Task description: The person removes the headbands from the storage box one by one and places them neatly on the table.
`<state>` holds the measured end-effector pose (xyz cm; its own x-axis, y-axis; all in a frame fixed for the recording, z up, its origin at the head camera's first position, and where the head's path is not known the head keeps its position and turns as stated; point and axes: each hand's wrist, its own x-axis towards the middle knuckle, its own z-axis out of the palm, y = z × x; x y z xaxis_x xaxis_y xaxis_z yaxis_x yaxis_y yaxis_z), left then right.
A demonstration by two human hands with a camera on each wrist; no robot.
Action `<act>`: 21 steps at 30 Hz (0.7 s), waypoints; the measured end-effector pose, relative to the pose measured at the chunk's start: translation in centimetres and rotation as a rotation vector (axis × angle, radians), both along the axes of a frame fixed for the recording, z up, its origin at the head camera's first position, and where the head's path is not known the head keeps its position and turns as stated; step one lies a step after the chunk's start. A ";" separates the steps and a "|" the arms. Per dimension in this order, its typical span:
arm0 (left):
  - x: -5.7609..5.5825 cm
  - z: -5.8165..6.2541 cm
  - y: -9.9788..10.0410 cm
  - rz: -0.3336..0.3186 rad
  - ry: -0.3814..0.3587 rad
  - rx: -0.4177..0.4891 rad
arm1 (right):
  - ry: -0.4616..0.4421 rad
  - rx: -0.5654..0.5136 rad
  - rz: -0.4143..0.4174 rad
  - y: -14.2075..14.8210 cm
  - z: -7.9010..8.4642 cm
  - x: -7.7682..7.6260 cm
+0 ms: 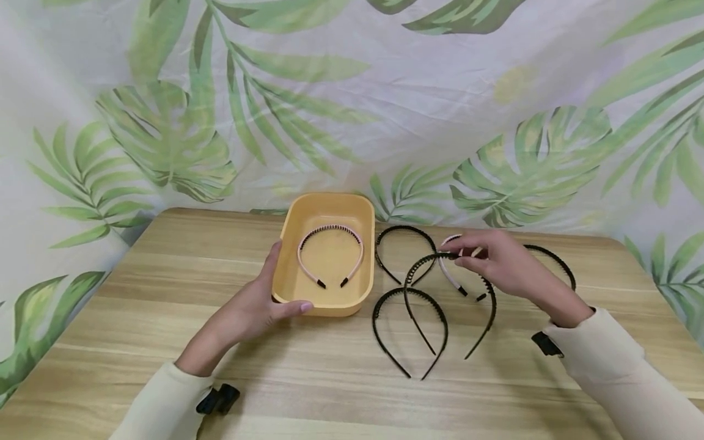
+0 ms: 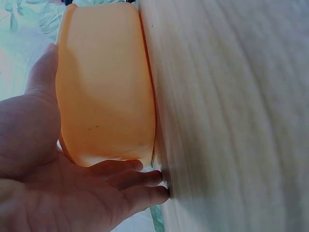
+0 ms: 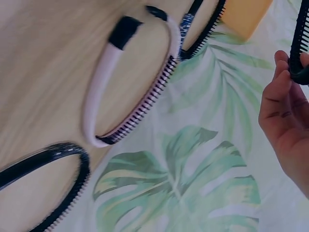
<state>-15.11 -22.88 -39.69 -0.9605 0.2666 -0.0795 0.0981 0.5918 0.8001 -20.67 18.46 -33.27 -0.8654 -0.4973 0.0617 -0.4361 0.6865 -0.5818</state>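
Observation:
My left hand (image 1: 255, 308) holds the near left corner of a yellow-orange plastic box (image 1: 330, 308), thumb at the front rim and fingers along the left wall. In the left wrist view, its fingers lie against the box's end wall, close to the tabletop. Inside the box lies a pink headband (image 1: 361, 252) with black teeth and black tips. My right hand (image 1: 503, 266) pinches a black toothed headband (image 1: 493, 305) at the top of its arch, over the table right of the box, its ends pointing down toward me.
Beneath the held one, a black headband (image 1: 375, 318) lies toward the front. Another black headband (image 1: 404, 227) lies beside the box, and a pink headband (image 1: 453, 284) is partly behind my right hand. Farther right is one more black headband (image 1: 563, 263). A leaf-print cloth (image 1: 308, 122) hangs behind the table.

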 end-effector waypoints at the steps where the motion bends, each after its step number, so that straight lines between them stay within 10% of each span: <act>1: 0.0 0.0 0.0 -0.004 0.003 0.004 | -0.001 -0.001 0.001 0.2 -0.1 0.1; 21: 0.1 0.2 0.0 0.016 -0.036 -0.020 | -0.006 0.030 0.008 3.6 -2.5 1.5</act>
